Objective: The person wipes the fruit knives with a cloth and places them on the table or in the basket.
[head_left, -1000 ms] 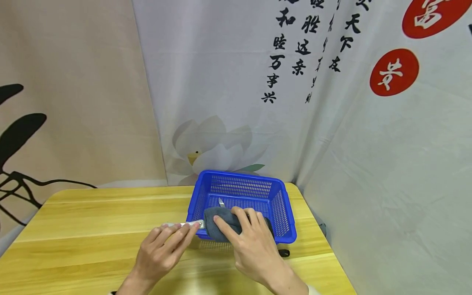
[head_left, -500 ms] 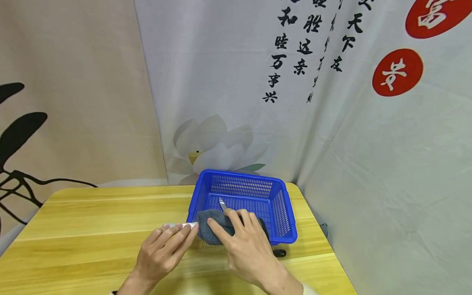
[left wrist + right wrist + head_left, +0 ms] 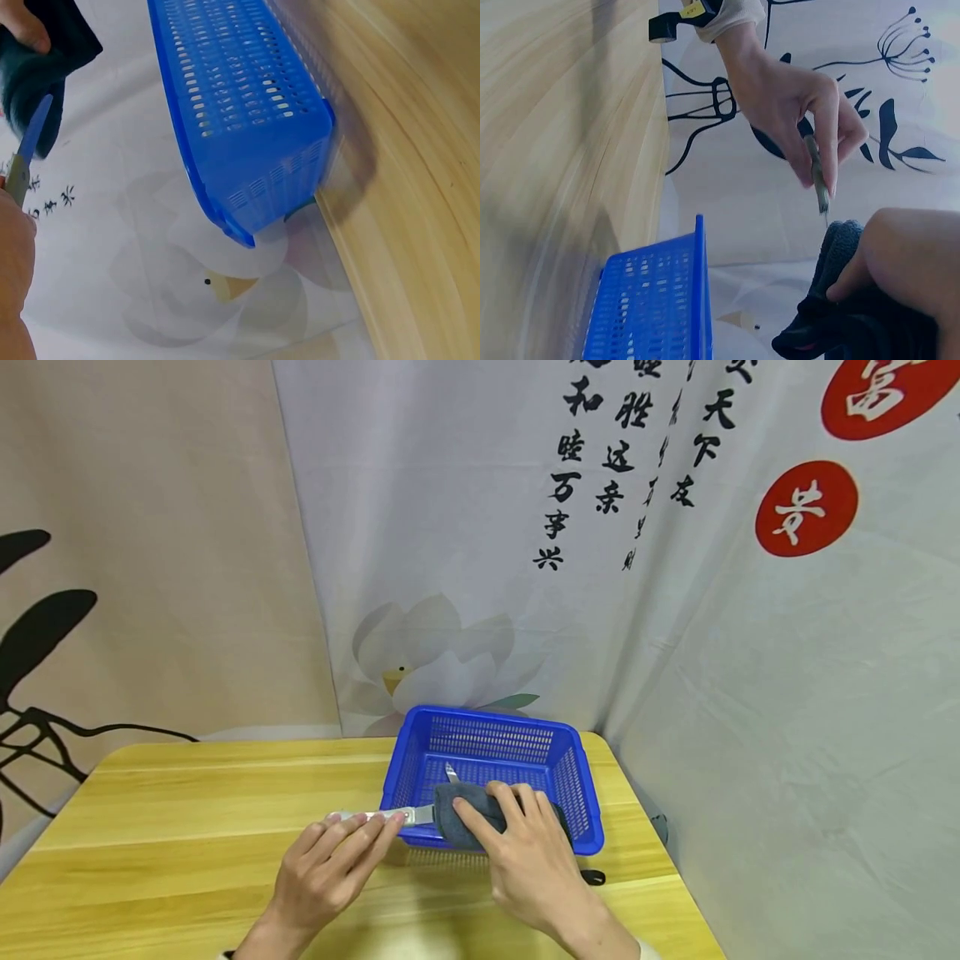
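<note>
My left hand [image 3: 318, 872] grips a knife by its pale, riveted handle [image 3: 386, 817]. A short stretch of its blade [image 3: 424, 814] shows; the rest is hidden in a folded dark grey-blue cloth [image 3: 459, 814]. My right hand [image 3: 532, 864] pinches this cloth around the blade, thumb on the near side. In the left wrist view, the blade [image 3: 34, 129] runs up beside the cloth [image 3: 34, 82]. The right wrist view has the left hand [image 3: 799, 112] holding the handle [image 3: 819, 176] edge-on, with the cloth [image 3: 836, 251] below.
Behind the hands, a blue perforated basket [image 3: 495, 717] stands on the wooden table [image 3: 187, 827]. A narrow metal blade [image 3: 451, 772] lies in it, partly hidden by the cloth. A black rounded end [image 3: 592, 877] shows below the right hand. Printed curtains hang behind and at the right.
My right hand slid the cloth left against the handle, then back right along the blade, baring a short stretch of metal. My left hand and the basket stay nearly still.
</note>
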Action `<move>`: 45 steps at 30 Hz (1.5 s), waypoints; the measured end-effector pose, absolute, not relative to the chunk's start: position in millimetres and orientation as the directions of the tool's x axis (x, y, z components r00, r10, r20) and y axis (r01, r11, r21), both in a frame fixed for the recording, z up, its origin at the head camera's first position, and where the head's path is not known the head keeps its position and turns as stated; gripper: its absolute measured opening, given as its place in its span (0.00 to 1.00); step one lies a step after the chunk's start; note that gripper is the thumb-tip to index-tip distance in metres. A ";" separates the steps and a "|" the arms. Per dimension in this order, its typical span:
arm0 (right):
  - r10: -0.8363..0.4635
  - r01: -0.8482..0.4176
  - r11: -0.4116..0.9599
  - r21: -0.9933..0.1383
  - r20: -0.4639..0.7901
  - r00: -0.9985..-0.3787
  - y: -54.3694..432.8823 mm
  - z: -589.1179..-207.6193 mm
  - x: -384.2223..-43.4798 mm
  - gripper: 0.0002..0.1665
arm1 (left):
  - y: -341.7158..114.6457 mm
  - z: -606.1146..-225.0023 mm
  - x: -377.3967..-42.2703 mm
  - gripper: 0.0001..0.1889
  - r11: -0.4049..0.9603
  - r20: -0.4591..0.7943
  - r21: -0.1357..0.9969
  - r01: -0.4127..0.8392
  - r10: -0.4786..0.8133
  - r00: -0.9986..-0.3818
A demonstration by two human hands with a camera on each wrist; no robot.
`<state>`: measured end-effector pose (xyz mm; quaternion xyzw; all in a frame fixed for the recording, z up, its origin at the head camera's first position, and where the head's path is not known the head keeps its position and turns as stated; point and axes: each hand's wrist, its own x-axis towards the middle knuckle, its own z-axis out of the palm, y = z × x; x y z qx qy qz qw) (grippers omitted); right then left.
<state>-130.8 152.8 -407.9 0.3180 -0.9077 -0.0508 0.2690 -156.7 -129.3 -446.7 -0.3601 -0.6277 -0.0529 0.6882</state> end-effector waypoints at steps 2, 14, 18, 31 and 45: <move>-0.593 -0.544 0.801 0.250 0.461 -0.660 159.3 -410.4 -130.6 0.43 | -128.0 -446.2 -156.6 0.15 0.734 0.902 -0.429 0.526 0.378 0.209; -0.509 -0.511 0.845 0.156 0.528 -0.680 200.3 -427.2 -127.3 0.48 | -121.0 -437.2 -158.6 0.15 0.715 0.909 -0.414 0.563 0.360 0.212; -0.478 -0.486 0.862 0.142 0.547 -0.687 214.5 -433.3 -123.7 0.49 | -121.9 -437.2 -162.6 0.17 0.713 0.925 -0.353 0.606 0.364 0.111; -0.390 -0.478 0.877 0.038 0.636 -0.666 243.5 -450.8 -110.5 0.48 | -113.5 -445.2 -198.1 0.29 0.684 0.825 0.053 0.728 0.381 -0.417; -0.367 -0.481 0.877 -0.003 0.643 -0.672 252.3 -464.2 -103.1 0.48 | -82.5 -437.9 -248.9 0.21 0.698 0.570 0.307 0.647 0.409 -0.712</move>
